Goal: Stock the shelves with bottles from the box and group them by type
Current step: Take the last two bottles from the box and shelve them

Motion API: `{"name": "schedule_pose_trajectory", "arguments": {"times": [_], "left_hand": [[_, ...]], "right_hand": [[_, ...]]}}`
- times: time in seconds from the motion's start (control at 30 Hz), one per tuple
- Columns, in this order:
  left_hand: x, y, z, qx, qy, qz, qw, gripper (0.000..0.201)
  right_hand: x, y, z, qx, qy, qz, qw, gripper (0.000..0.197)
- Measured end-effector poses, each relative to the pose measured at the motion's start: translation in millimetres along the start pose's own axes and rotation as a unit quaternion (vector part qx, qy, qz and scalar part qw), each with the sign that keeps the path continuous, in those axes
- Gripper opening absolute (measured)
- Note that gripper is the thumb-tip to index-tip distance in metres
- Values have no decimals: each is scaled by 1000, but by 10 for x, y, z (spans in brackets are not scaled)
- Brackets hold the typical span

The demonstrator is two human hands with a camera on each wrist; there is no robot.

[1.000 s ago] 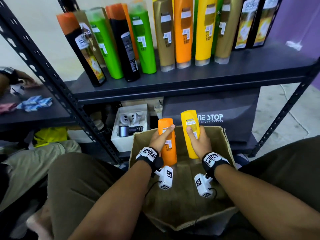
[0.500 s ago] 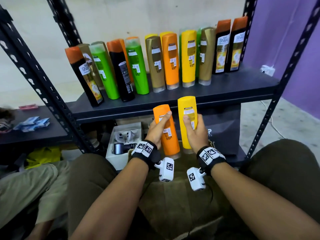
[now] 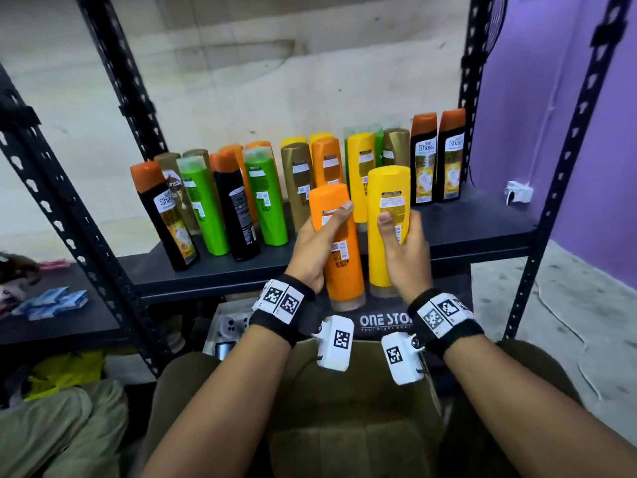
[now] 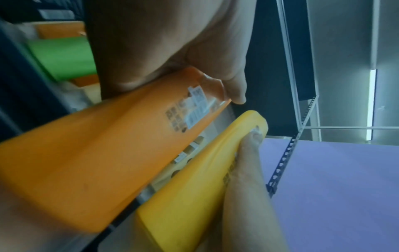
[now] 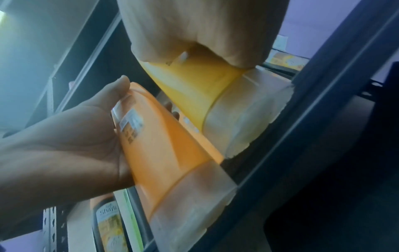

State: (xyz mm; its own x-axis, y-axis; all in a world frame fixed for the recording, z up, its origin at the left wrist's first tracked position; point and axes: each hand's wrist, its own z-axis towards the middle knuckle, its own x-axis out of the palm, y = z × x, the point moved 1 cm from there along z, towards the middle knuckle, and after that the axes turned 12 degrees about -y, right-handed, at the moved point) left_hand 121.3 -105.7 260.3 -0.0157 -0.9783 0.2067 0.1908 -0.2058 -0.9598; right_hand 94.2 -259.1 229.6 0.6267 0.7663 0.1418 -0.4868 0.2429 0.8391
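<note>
- My left hand point(image 3: 312, 251) is wrapped around an orange bottle point(image 3: 339, 243), thumb laid across its label, fingers curled behind it.
- My right hand point(image 3: 405, 250) grips a yellow bottle point(image 3: 386, 215) the same way, thumb on the front near the label.
- Both bottles are held cap-down and roughly upright, side by side, just in front of the front edge of the shelf point(image 3: 482, 229); neither rests on it.
- From the left wrist view the orange bottle point(image 4: 103, 162) and the yellow bottle point(image 4: 194, 196) run nearly parallel with a narrow gap between them.
- From the right wrist view the translucent cap of the yellow bottle point(image 5: 194, 88) sits close to the edge of the shelf, and my left hand point(image 5: 71, 145) cups the orange bottle point(image 5: 164, 153).
- On the shelf stands a row of bottles: a black bottle with an orange cap point(image 3: 165, 219) leaning at the far left, green bottles point(image 3: 265, 198), gold bottles point(image 3: 298, 177), orange and yellow ones behind what I hold, and two black Shayla bottles point(image 3: 437, 160) at the right end.
- The cardboard box point(image 3: 351, 426) lies open between my knees, below my wrists.
- A dark bag printed "ONE STOP" point(image 3: 382, 320) sits under the shelf.
</note>
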Motion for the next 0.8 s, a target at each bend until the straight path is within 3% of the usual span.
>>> {"name": "schedule_pose_trajectory", "arguments": {"times": [0.13, 0.33, 0.53, 0.8], "left_hand": [[264, -186, 124, 26, -5, -17, 1000, 66], [563, -320, 397, 62, -9, -25, 998, 53], [738, -205, 606, 70, -35, 1, 997, 36], [920, -43, 842, 116, -39, 27, 992, 47]], "right_hand": [[-67, 93, 278, -8, 11, 11, 1000, 30], [-80, 80, 677, -33, -1, 7, 999, 67], [-70, -118, 977, -26, -6, -26, 999, 64], [-14, -403, 1171, -20, -8, -46, 999, 60]]}}
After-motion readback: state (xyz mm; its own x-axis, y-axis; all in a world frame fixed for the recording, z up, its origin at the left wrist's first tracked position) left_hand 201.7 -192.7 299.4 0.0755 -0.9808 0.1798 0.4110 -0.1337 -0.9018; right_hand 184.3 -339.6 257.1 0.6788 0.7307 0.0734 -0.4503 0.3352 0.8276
